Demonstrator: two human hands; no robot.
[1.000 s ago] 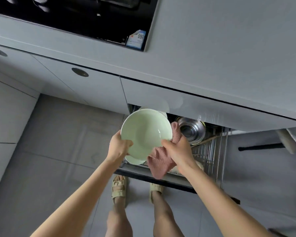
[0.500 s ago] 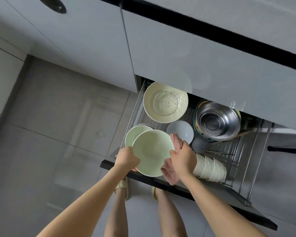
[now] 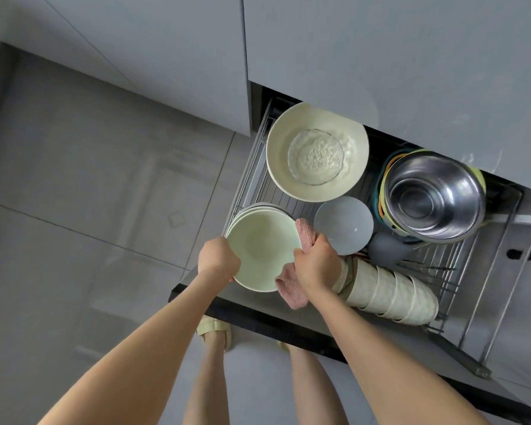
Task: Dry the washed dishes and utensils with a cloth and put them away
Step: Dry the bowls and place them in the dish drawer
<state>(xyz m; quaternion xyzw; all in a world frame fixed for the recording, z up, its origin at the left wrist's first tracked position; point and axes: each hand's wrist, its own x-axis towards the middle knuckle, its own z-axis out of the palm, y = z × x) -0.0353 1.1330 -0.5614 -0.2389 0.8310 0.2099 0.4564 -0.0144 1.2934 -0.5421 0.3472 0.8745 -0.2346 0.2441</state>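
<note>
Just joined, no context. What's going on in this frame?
A person stands over an open dish drawer with a pale green bowl. The left hand grips its left rim; the right hand grips the right rim through a pink cloth. The bowl is right over a stack of matching bowls at the drawer's front left; whether it rests on them is unclear. A steel bowl and a row of cups sit alongside.

Grey cabinet doors [image 3: 166, 56] meet tiled floor [image 3: 74, 210] — sandal [image 3: 213, 328] visible.

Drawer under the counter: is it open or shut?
Open. The drawer is pulled out from the cabinet, and the metal bowl and cups in it show from above.
</note>
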